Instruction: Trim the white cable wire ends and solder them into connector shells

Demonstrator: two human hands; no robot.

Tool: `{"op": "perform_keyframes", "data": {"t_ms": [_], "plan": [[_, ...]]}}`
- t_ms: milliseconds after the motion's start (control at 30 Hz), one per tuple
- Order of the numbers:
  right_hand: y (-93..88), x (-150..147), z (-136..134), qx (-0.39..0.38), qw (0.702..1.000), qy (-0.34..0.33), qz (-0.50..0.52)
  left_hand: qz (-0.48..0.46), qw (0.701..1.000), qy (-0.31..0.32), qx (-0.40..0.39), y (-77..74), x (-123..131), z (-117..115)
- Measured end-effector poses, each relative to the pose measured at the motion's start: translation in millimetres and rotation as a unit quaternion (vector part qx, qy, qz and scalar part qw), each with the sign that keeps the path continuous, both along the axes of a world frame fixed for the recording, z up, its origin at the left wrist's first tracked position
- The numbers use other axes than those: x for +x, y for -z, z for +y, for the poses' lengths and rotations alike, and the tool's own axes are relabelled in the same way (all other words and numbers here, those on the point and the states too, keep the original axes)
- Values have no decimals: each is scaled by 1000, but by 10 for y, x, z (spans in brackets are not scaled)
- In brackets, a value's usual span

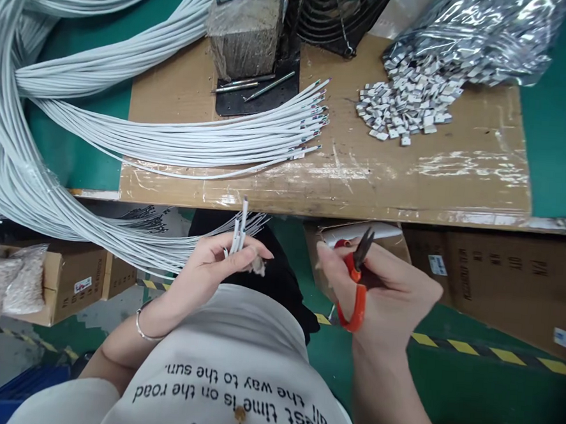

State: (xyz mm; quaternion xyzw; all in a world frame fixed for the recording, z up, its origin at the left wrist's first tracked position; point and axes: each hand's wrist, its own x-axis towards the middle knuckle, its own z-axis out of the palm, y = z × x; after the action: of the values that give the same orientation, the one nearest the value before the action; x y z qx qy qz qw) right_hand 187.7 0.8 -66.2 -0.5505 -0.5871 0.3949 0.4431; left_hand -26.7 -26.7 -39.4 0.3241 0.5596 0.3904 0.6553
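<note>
My left hand (225, 259) is closed around a few white cable ends (241, 225), which stick up between thumb and fingers in front of the table edge. Something small and pale hangs by its fingertips, too blurred to name. In my right hand (388, 292) is a pair of scissors (360, 268) with orange-red loop handles and short dark blades pointing up. The blades are apart from the cables in my left hand. A thick bundle of white cables (71, 218) hangs over the table edge towards my left hand.
On the cardboard-covered table (409, 188) lie a fanned cable bundle (195, 146), a pile of small white connectors (409, 101) by a silvery plastic bag (486, 32), a grey block (246, 34), metal tips (257, 85) and a black fan (343, 14). Cardboard boxes (499, 283) stand below.
</note>
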Motion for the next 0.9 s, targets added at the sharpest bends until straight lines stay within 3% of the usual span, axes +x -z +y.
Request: {"op": "perform_keyframes", "data": {"t_ms": [133,400,900], "plan": [[-42,-100,38,29,999,-28,28,2,1000,16,-21,-28,-12,-20],[-79,-275,63,-55,988,-106,103,-76,997,-11,-18,-76,1,-25],[-91,-343,46,-86,983,-82,137,-67,998,9,1,-68,27,-57]]}}
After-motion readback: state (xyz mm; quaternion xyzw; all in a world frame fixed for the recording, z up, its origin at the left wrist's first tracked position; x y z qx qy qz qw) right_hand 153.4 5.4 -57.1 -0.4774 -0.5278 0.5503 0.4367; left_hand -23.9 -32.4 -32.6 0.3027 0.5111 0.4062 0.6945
